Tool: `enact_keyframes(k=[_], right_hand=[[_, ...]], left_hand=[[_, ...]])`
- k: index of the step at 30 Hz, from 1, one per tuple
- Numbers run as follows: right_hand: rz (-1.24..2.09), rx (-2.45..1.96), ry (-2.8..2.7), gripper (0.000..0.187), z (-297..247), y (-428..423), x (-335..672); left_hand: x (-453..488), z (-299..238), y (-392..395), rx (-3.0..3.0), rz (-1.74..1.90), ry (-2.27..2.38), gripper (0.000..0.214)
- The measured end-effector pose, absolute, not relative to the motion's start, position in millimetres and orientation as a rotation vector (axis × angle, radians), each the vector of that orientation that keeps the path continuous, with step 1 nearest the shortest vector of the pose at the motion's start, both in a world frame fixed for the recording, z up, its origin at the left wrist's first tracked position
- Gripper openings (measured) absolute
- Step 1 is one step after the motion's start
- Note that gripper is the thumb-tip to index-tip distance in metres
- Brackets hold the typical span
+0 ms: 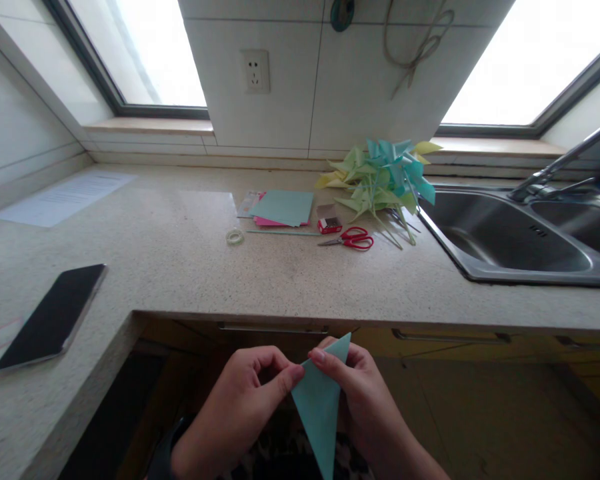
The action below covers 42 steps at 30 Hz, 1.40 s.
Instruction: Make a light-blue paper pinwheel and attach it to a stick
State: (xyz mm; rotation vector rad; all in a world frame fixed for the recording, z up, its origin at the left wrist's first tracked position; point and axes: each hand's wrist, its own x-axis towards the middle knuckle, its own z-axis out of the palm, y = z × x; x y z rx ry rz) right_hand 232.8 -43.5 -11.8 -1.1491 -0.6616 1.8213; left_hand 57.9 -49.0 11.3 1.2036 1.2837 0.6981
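A light blue paper folded into a triangle (321, 403) is held low in front of the counter edge, one point up and one point down. My left hand (245, 407) pinches its left corner between thumb and forefinger. My right hand (360, 393) grips the paper's upper right side, fingers curled over the fold. Both hands are below the countertop (180, 267), in front of the cabinet drawers.
On the counter lie a black phone (53, 317), a tape roll (235, 237), a stack of blue and pink paper sheets (283, 208), a small red box (329, 225), red scissors (353, 239) and a pile of paper pinwheels (380, 180). A steel sink (520, 233) is at right.
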Motion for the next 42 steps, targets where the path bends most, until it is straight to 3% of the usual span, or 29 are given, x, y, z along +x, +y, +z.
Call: enact_keyframes(k=[12,20,23,29,42], right_hand=[[1.720,-1.191,-0.537,0.035,-12.8,-42.6,230.3],[1.384,-1.177,-0.546,0.029,-13.7,-16.9,267.2],[1.449,-1.183,-0.616,0.030,-14.9,-22.2,269.7],[1.896,-1.139,-0.985,0.034,-19.4,-51.0,236.9],[1.728,-1.209,-1.087,0.037,-23.3,-53.6,228.6]], left_hand=[[46.3,5.7,-53.0,1.154,0.677,1.205,0.038],[23.8,13.6,-52.5,1.171,0.697,1.326,0.036],[22.5,15.0,-49.7,1.106,0.781,1.338,0.036],[35.3,6.8,-50.3,1.083,0.917,1.360,0.033],[61.6,-9.0,-63.8,0.681,1.065,1.234,0.030]])
